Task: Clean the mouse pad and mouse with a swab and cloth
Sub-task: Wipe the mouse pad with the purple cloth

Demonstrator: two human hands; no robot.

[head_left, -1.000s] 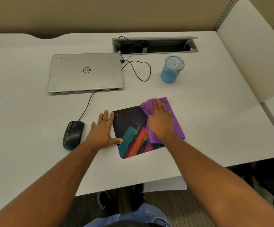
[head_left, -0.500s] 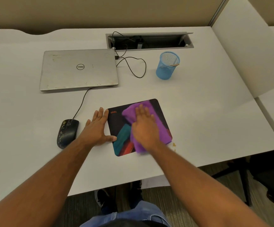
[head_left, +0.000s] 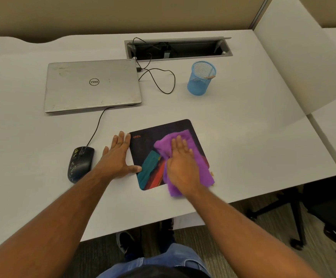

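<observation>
I'm mid-wipe on the mouse pad (head_left: 163,141): my right hand (head_left: 181,167) presses the purple cloth (head_left: 199,159) flat over its right half, my left hand (head_left: 117,157), fingers spread, pins its left edge. The mouse (head_left: 80,163), left of the pad, likely needs wiping next.

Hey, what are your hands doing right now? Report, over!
Right hand flat, pressing purple cloth on mouse pad. Left hand flat, thumb on pad's edge. Mouse untouched. Nothing blocking.
</observation>
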